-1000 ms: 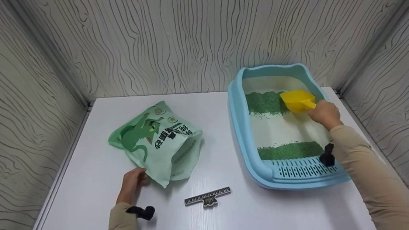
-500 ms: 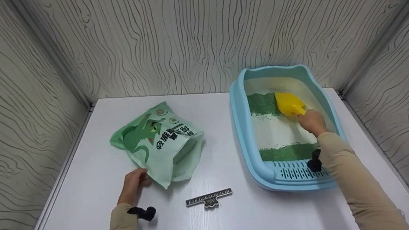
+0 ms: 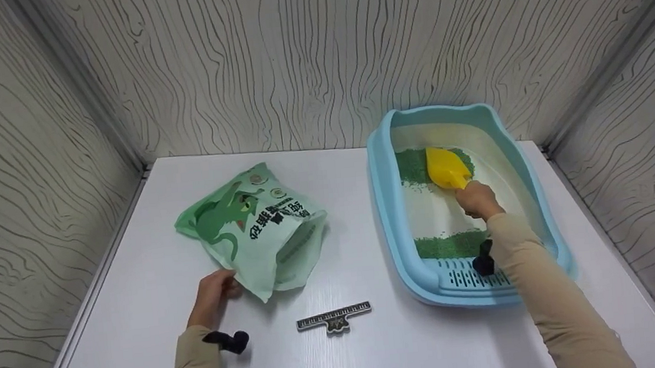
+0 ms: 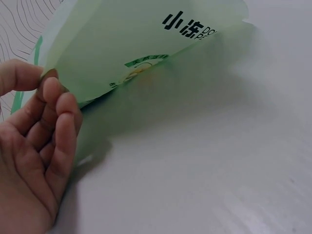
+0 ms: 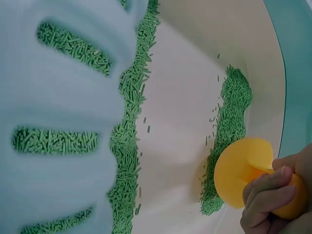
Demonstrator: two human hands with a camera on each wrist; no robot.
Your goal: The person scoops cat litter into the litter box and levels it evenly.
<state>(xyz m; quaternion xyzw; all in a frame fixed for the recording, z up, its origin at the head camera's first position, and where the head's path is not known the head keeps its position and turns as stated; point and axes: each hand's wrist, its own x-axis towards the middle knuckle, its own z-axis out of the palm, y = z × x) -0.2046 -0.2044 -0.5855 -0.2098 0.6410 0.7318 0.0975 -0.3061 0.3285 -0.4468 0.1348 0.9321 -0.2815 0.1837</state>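
A yellow scoop (image 3: pixel 446 166) is in my right hand (image 3: pixel 478 200), which grips its handle over the blue litter box (image 3: pixel 386 214). The scoop's head covers part of the far band of green litter pellets (image 3: pixel 412 166); whether it touches them I cannot tell. In the right wrist view, fingers wrap the handle of the scoop (image 5: pixel 236 170). At the left, a green cat litter bag (image 3: pixel 235 216) lies with its mouth gaping toward the front right. My left hand (image 3: pixel 211 295) pinches the bag's edge between thumb and finger, plain in the left wrist view on the bag (image 4: pixel 112 44).
A dark bag clip (image 3: pixel 334 318) with a piano-key pattern lies on the white table (image 3: pixel 366 358) in front. A second band of pellets (image 3: pixel 450 245) runs along the box's near end, beside the slotted ledge (image 3: pixel 466 275). Patterned walls (image 3: pixel 269 64) enclose the back and sides.
My right hand has moved left and slightly toward me with the scoop, whose head has swung left across the far pellet band. The left hand and bag have stayed put.
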